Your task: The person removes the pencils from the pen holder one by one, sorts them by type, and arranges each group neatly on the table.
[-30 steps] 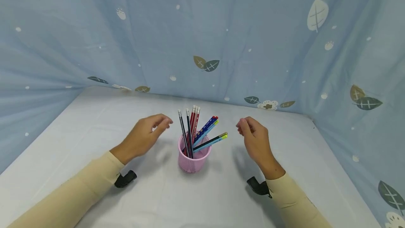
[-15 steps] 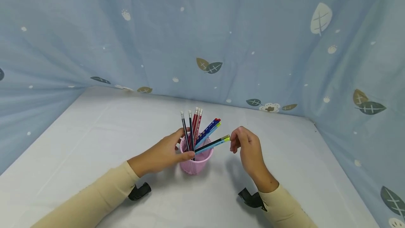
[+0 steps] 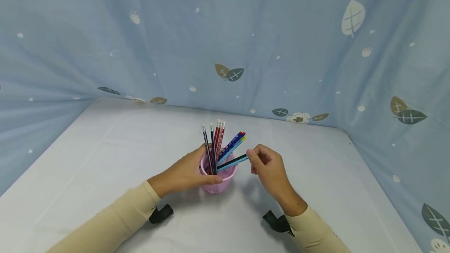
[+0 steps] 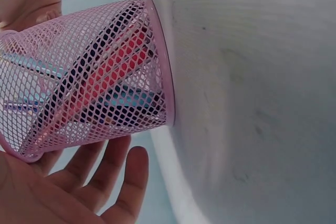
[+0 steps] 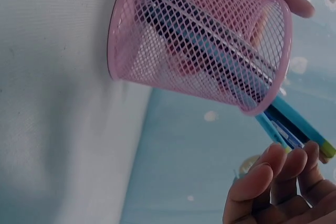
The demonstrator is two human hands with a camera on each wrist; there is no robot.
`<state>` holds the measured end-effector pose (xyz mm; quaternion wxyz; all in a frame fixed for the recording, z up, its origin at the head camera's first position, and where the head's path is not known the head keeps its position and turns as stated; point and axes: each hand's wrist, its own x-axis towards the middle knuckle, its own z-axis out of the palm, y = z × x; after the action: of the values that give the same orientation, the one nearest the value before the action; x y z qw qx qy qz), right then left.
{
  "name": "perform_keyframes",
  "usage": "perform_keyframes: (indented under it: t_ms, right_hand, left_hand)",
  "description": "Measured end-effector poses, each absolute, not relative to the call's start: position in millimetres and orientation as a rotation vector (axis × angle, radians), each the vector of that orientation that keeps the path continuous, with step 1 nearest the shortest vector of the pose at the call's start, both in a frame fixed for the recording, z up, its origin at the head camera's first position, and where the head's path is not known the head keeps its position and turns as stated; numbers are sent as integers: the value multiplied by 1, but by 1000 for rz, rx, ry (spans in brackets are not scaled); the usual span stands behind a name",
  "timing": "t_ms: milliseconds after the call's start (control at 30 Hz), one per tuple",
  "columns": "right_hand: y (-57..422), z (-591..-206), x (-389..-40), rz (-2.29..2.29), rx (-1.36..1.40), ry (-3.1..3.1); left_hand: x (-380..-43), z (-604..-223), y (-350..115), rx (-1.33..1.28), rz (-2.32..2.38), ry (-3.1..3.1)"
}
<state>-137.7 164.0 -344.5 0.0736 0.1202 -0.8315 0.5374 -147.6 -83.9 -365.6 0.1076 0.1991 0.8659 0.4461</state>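
Observation:
A pink mesh pencil cup [image 3: 214, 189] stands upright on the white table, several pencils inside it. My left hand [image 3: 183, 171] grips the cup from its left side, thumb across the near rim and fingers behind. In the left wrist view the fingers [image 4: 115, 174] curve beside the mesh wall. My right hand [image 3: 270, 171] pinches the outer ends of a black pencil [image 3: 232, 161] and a light blue pencil [image 3: 240, 161] that lean out to the right. Red pencils [image 3: 220, 138], dark eraser-tipped pencils [image 3: 212, 147] and dark blue pencils [image 3: 230, 143] stick up behind them.
The white tabletop [image 3: 133, 143] surrounds the cup. A blue curtain [image 3: 190, 42] with leaf prints hangs along the back and sides. Black wrist mounts [image 3: 161, 214] sit under both sleeves, close to the table.
My left hand has moved right from beside the cup and taken hold of it. My right hand has come in leftward and down to the ends of the leaning pencils.

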Motion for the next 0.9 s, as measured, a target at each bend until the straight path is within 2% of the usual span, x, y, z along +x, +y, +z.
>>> perform_keyframes:
  t_ms: [567,900]
  right_hand:
    - [169,-352,-139,1628,317,-2552]
    - [168,-357,-144,1630,386,-2542]
  left_hand:
    - [-150,-371,-71,658,1382,2421]
    - [-148,-372,-75,651,1341,2445]
